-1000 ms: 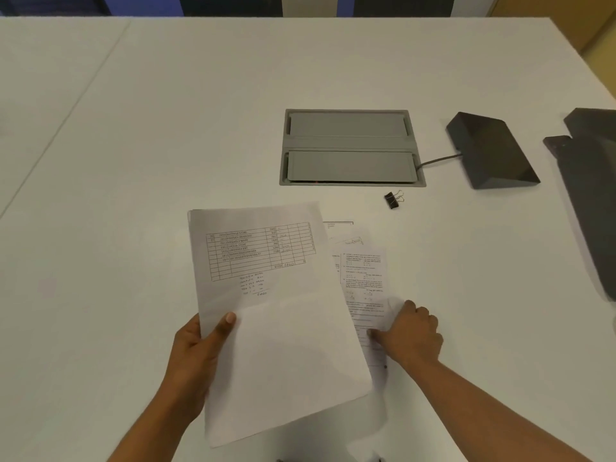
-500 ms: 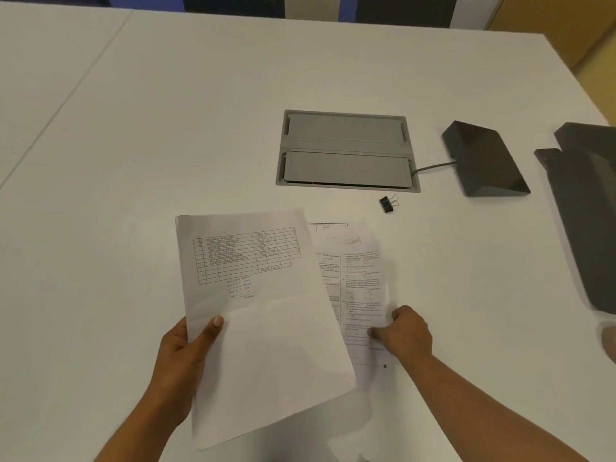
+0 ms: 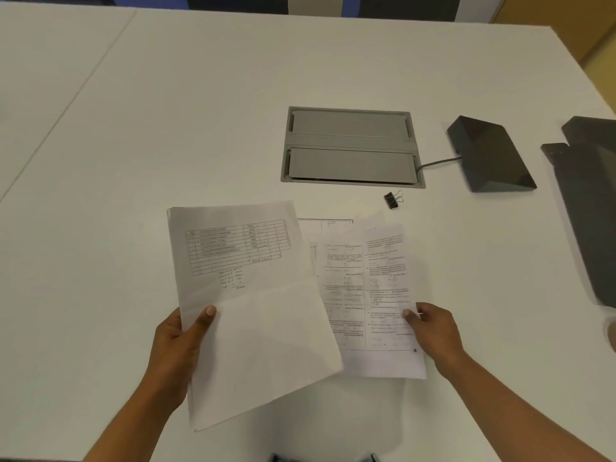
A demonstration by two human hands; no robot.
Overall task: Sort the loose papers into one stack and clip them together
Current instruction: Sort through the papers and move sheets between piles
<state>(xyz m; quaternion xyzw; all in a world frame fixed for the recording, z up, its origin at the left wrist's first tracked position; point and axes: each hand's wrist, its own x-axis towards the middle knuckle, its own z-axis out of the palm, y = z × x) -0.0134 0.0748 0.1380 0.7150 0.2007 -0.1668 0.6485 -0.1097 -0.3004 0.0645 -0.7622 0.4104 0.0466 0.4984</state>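
My left hand [image 3: 181, 345] holds a small stack of white papers [image 3: 260, 328] by its left edge, thumb on top; the top sheet shows a printed table and handwritten sums. My right hand [image 3: 433, 331] pinches the right edge of a printed two-column sheet [image 3: 373, 295], which is lifted off the white table and partly tucked under the left stack. Another sheet [image 3: 325, 225] lies flat beneath, only its top edge showing. A black binder clip [image 3: 391, 200] rests on the table beyond the papers, apart from both hands.
A grey cable hatch [image 3: 351, 146] is set into the table [image 3: 166, 111] behind the clip. A dark wedge-shaped device [image 3: 490, 155] with a cable sits to its right. A dark flat object [image 3: 590, 208] lies at the right edge.
My right hand went from pressing down on the printed sheet to pinching its right edge and lifting it. The left hand kept its stack, shifting slightly.
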